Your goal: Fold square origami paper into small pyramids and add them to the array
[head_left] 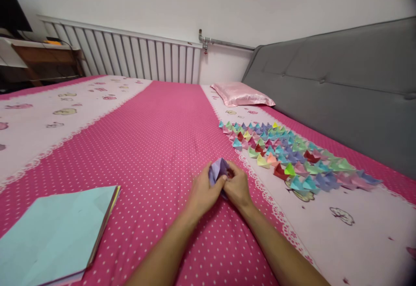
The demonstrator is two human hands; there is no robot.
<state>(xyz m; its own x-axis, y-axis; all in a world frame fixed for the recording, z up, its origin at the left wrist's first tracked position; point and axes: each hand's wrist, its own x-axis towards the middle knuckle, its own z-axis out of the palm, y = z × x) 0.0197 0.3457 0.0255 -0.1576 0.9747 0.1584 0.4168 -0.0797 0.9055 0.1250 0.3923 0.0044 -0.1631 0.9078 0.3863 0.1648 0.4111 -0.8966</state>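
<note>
A purple folded paper (pixel 218 169), partly hidden by fingers, is held between both hands above the bed. My left hand (pixel 204 190) is closed on its left side, with the thumb pressed against the front. On the other side my right hand (pixel 238 186) grips it with bent fingers, close against the left thumb. To the right lie many small folded paper boats (pixel 286 156) in several colours, set out in rows. At the lower left is a stack of coloured paper sheets (pixel 58 229) with a light blue one on top.
The pink dotted bedspread (pixel 162 147) spreads under everything. A pink pillow (pixel 242 94) lies at the back by the grey headboard (pixel 338 82). A white radiator (pixel 130 52) runs along the wall, and a desk with a dark screen (pixel 13 11) stands far left.
</note>
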